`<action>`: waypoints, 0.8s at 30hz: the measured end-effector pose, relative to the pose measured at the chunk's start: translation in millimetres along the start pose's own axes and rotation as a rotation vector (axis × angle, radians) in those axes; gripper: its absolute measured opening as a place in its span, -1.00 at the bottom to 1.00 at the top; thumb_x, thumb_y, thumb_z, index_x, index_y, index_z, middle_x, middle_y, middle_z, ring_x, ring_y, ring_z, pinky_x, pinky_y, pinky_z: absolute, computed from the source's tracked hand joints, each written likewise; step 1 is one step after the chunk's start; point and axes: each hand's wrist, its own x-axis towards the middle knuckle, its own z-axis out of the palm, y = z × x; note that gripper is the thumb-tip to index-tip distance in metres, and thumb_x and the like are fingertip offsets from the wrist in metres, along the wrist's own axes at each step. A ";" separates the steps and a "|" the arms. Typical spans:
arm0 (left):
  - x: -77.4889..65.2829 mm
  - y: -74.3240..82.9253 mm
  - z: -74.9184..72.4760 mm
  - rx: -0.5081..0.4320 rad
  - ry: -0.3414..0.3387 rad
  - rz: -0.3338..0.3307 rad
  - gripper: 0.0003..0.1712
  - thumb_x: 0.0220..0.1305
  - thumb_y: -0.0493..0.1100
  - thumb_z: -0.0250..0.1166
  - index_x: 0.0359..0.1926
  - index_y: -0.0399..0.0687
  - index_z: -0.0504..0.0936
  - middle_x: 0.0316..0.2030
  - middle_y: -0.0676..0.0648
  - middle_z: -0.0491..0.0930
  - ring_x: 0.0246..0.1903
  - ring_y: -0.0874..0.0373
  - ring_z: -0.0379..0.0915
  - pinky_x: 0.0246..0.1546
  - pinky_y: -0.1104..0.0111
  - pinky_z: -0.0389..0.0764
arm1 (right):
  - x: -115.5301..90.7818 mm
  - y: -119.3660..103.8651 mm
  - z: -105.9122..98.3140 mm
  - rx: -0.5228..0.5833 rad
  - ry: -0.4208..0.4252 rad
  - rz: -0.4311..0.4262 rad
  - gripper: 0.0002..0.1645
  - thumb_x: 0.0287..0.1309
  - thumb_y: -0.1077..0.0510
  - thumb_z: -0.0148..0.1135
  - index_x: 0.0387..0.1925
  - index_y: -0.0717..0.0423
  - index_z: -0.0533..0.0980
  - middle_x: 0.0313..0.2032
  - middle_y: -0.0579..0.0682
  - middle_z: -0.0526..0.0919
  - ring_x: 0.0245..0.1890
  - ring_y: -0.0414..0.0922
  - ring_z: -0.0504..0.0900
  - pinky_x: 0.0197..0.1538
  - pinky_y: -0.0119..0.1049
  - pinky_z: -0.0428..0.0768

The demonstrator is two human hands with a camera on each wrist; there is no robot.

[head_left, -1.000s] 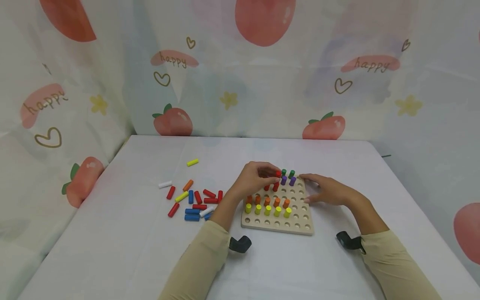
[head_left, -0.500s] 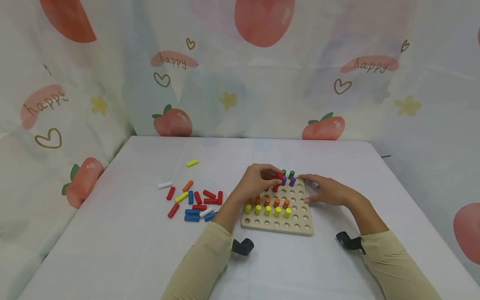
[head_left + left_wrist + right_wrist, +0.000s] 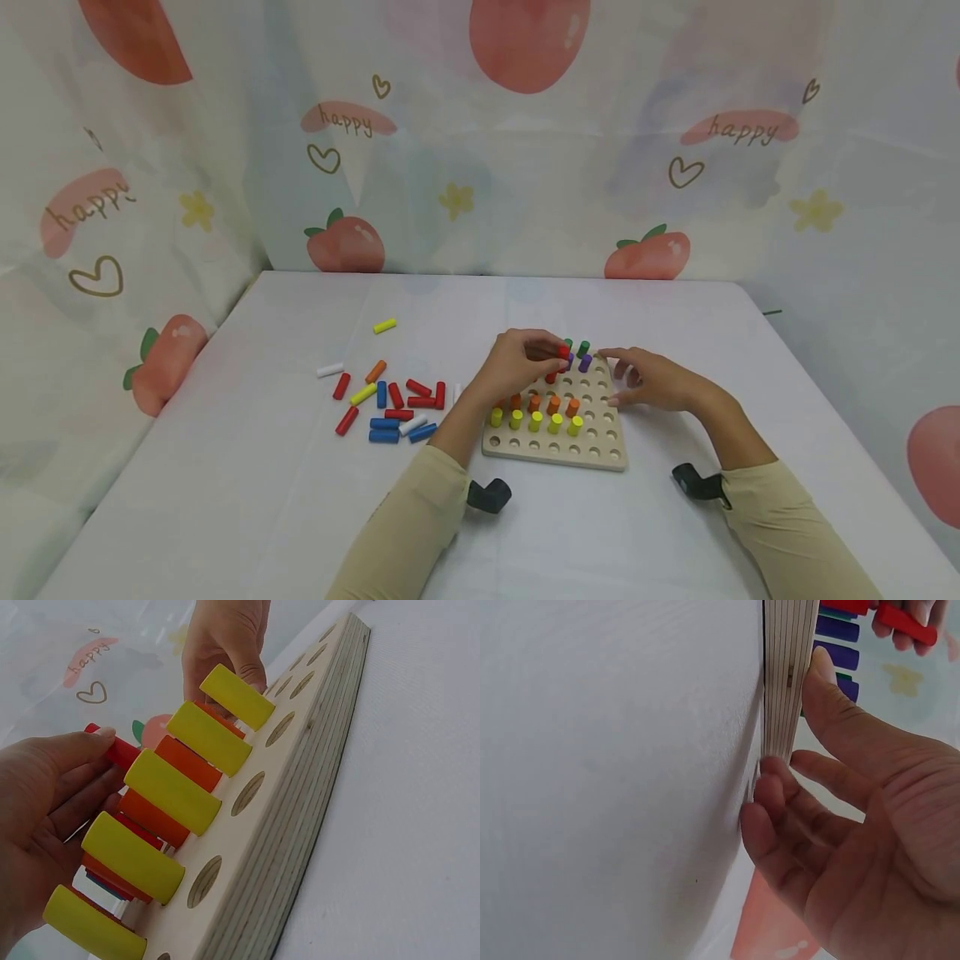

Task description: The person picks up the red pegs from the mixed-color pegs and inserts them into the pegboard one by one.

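Observation:
My left hand pinches a red peg between thumb and fingers, over the back part of the wooden pegboard. In the left wrist view that red peg shows beyond the row of yellow pegs. Purple pegs and green pegs stand beside the held one, partly covered by my left hand. My right hand touches the board's right side near the far corner. In the right wrist view its thumb rests on the board's edge, with the other fingers loosely bent.
Orange pegs stand behind the yellow row. Left of the board, loose red, blue, white, yellow and orange pegs lie on the white table, among them a blue peg. One yellow peg lies farther back.
My left hand has shifted slightly right and towards me with the red peg, now in front of a purple peg. My right hand stays at the board's edge, its lower fingers showing more.

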 end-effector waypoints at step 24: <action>4.3 -0.8 1.3 0.044 -0.072 0.023 -0.80 0.39 -0.22 0.41 0.01 -0.04 0.76 -0.18 0.14 0.73 -0.19 0.33 0.63 -0.07 0.48 0.61 | 3.4 5.8 0.5 0.062 -0.044 0.004 -0.01 0.20 0.07 0.52 0.52 0.24 0.22 -0.23 -0.05 0.55 -0.20 -0.06 0.54 -0.17 -0.18 0.53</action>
